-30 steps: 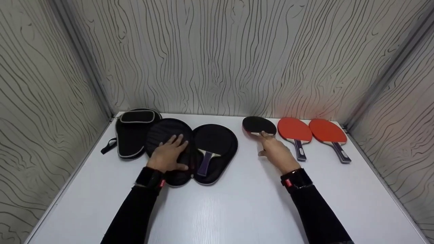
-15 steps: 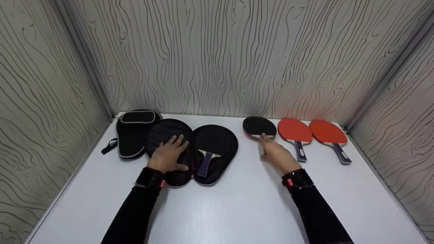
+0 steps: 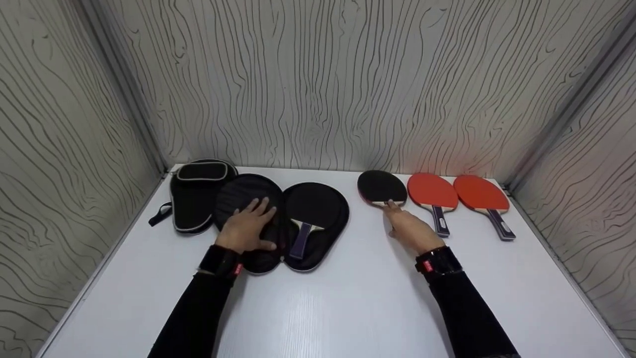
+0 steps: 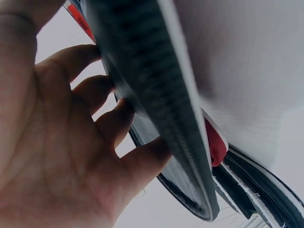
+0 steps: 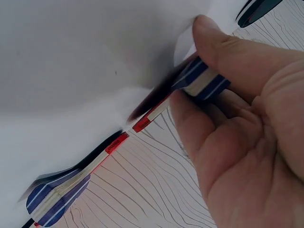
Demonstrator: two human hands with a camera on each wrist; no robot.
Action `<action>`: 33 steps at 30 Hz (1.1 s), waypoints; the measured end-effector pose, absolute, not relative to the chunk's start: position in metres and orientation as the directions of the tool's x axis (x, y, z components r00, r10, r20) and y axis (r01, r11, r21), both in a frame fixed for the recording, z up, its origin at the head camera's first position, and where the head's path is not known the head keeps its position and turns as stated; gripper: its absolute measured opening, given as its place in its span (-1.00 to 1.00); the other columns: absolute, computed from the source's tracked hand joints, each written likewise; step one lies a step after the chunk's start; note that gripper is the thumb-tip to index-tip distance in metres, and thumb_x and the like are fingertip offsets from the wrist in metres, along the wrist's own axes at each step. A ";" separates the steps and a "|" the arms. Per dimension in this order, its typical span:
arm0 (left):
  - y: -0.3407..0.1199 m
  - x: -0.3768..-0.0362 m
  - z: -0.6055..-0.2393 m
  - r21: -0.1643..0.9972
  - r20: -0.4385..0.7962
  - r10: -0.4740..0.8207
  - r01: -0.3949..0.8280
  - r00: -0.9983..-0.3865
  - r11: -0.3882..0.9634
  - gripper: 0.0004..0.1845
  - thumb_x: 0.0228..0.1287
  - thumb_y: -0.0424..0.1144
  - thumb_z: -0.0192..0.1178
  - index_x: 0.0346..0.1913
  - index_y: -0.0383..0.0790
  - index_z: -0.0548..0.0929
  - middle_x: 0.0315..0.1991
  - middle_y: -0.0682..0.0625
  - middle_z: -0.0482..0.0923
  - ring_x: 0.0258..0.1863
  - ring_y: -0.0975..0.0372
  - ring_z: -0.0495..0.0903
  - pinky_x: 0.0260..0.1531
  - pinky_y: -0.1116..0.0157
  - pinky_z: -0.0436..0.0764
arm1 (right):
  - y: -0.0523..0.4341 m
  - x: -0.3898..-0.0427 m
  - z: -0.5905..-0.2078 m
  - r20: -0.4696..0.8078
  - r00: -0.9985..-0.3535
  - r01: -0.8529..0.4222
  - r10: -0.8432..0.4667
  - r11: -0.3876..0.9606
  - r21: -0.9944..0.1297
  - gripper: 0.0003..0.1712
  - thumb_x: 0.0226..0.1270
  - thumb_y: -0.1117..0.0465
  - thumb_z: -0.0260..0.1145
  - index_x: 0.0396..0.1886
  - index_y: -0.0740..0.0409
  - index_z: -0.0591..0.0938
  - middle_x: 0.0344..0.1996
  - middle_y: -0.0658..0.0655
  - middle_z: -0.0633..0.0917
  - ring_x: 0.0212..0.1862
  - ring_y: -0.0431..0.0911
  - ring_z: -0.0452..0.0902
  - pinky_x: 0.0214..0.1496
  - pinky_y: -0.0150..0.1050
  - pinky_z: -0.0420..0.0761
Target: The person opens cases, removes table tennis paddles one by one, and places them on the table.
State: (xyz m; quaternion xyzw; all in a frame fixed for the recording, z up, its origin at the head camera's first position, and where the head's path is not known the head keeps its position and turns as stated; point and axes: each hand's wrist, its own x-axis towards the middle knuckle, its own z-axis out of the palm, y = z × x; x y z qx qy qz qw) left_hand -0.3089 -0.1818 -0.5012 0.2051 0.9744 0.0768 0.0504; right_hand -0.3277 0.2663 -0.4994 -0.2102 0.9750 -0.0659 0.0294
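My right hand (image 3: 410, 226) grips the handle of a black-faced table tennis paddle (image 3: 381, 186) lying on the white table. In the right wrist view the thumb and fingers (image 5: 213, 42) curl round its blue and white striped handle (image 5: 202, 80). My left hand (image 3: 246, 226) rests flat, fingers spread, on the left half of an open black paddle case (image 3: 325, 238). A second black-faced paddle (image 3: 311, 206) lies in the case's right half. In the left wrist view the fingers (image 4: 118, 123) touch the case's ribbed edge (image 4: 156, 104).
Two red-faced paddles (image 3: 432, 191) (image 3: 481, 193) lie side by side right of the held one; one striped handle (image 5: 57, 199) shows in the right wrist view. A closed black case (image 3: 196, 191) with a strap sits at the back left. Patterned walls enclose the table (image 3: 348, 308) on three sides.
My right hand has drawn its fingers in round the paddle handle and shifted slightly right; the black paddle moved a little with it. The left hand has stayed put.
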 end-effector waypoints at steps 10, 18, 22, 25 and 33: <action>-0.192 -0.325 -0.528 0.186 -0.011 0.421 0.411 -0.907 0.892 0.18 0.37 0.30 0.66 0.86 -0.19 0.38 0.93 -0.31 0.14 0.92 -0.32 0.16 0.66 -0.60 0.41 | 0.267 -0.326 -0.496 -0.100 -0.911 -0.384 -0.399 0.912 -0.145 -0.20 0.64 0.47 0.40 0.73 0.65 0.35 0.75 0.62 0.37 0.74 0.45 0.45 0.67 0.27 0.66; -0.192 -0.325 -0.524 0.177 -0.040 0.422 0.409 -0.906 0.895 0.15 0.44 0.28 0.62 0.86 -0.23 0.36 0.93 -0.34 0.12 0.91 -0.34 0.15 0.65 -0.62 0.41 | 0.264 -0.330 -0.495 -0.045 -0.932 -0.336 -0.359 0.905 -0.262 -0.25 0.63 0.35 0.47 0.68 0.56 0.50 0.72 0.60 0.44 0.53 0.38 0.73 0.51 0.29 0.80; -0.190 -0.324 -0.522 0.175 -0.037 0.420 0.408 -0.907 0.896 0.16 0.39 0.26 0.66 0.84 -0.23 0.39 0.92 -0.35 0.15 0.90 -0.35 0.16 0.66 -0.61 0.41 | 0.256 -0.331 -0.493 0.015 -0.924 -0.376 -0.383 0.897 -0.232 -0.20 0.67 0.29 0.50 0.73 0.54 0.45 0.74 0.56 0.45 0.69 0.42 0.55 0.68 0.32 0.66; -0.186 -0.318 -0.512 0.184 -0.051 0.416 0.401 -0.908 0.897 0.15 0.40 0.21 0.67 0.84 -0.25 0.39 0.92 -0.35 0.14 0.91 -0.34 0.14 0.68 -0.60 0.40 | 0.245 -0.327 -0.491 0.079 -0.902 -0.431 -0.424 0.880 -0.198 -0.24 0.68 0.28 0.51 0.70 0.48 0.50 0.72 0.51 0.52 0.69 0.41 0.55 0.68 0.32 0.66; -0.193 -0.329 -0.533 0.183 -0.012 0.415 0.406 -0.910 0.895 0.19 0.36 0.32 0.65 0.86 -0.17 0.38 0.93 -0.31 0.13 0.92 -0.32 0.15 0.66 -0.61 0.40 | 0.201 -0.308 -0.487 0.212 -0.817 -0.565 -0.536 0.819 -0.104 -0.36 0.62 0.26 0.59 0.58 0.35 0.66 0.58 0.36 0.73 0.55 0.28 0.74 0.55 0.20 0.79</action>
